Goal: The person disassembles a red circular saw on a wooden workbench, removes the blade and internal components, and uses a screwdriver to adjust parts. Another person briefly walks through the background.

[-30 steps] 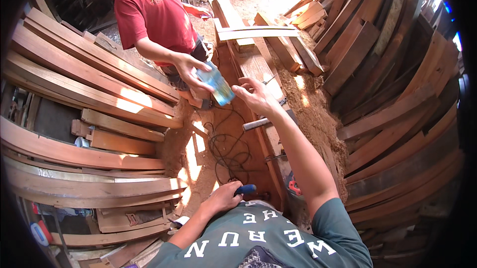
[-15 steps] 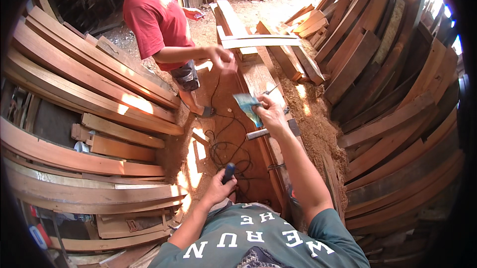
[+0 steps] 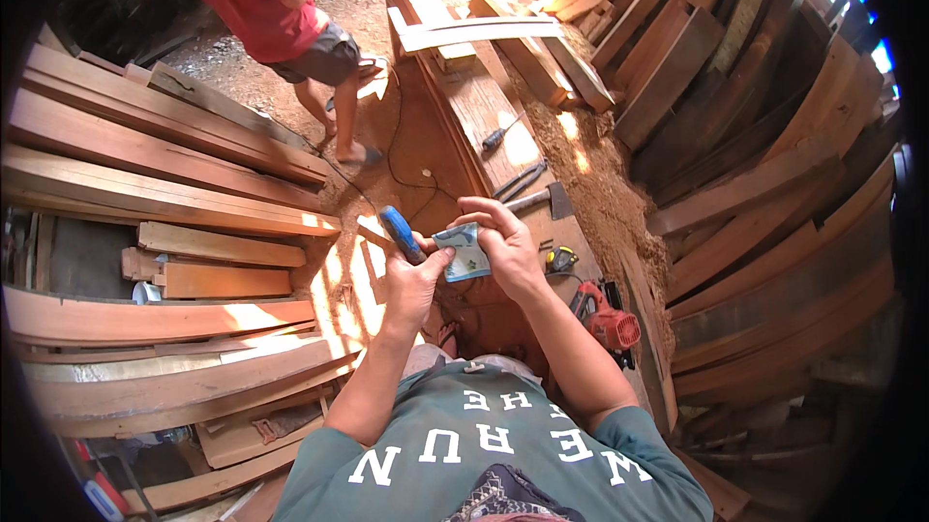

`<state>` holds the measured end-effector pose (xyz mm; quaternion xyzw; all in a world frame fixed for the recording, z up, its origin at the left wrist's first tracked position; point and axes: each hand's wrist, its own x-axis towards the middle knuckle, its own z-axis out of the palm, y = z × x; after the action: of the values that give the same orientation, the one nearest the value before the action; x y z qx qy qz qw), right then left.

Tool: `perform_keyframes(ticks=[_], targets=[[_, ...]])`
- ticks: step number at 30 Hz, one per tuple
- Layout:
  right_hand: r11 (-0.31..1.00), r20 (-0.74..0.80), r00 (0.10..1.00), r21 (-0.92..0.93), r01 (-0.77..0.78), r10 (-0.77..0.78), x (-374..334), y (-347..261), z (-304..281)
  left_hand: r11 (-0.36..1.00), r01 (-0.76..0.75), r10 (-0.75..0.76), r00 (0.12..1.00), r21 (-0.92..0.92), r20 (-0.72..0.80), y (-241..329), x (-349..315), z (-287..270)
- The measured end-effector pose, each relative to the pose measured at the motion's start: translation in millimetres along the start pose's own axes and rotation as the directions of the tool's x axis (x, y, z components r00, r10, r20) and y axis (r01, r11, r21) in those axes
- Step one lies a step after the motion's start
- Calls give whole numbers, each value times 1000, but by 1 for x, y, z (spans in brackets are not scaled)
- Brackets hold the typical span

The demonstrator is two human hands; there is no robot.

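Observation:
In front of my chest, both hands hold a small blue-green paper, which looks like a folded banknote (image 3: 468,256). My right hand (image 3: 511,253) pinches its right side between thumb and fingers. My left hand (image 3: 412,288) is closed round a blue and dark grip-shaped tool (image 3: 398,230) that points up and away; its working end I cannot make out. The left thumb also touches the paper's left edge. Beyond my right hand, a hammer (image 3: 555,201) and dark pliers (image 3: 521,181) lie on the wooden bench (image 3: 464,101).
A screwdriver (image 3: 494,138), a yellow tape measure (image 3: 560,259) and a red power tool (image 3: 611,326) rest along the bench. Stacked boards (image 3: 164,178) line the left, more timber (image 3: 735,203) the right. A person in a red shirt (image 3: 256,0) stands far left, near a floor cable (image 3: 392,149).
My right hand has drawn the paper back from the person to my left hand, which has risen with the blue tool. The person has turned and moved away to the left.

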<state>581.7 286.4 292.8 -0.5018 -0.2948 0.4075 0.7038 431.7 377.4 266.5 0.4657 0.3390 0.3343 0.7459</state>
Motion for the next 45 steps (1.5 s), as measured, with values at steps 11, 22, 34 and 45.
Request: perform_keyframes(ticks=[11,22,34,45], targets=[[815,-75,951,-538,215,-300,-35,37,8,904,402,-375,909,-147,185,5,6,-38],[905,-9,1000,-424,-22,20,-68,41,-12,740,-138,-187,898,658,398,-22,-34,-6],[981,-501,845,-73,177,-190,-255,-59,-125,58,-116,-661,740,992,125,-152,-74,-176],[995,-739,668,94,-23,86,-351,14,-136,290,406,-777,629,867,-34,-230,-141,-265]])
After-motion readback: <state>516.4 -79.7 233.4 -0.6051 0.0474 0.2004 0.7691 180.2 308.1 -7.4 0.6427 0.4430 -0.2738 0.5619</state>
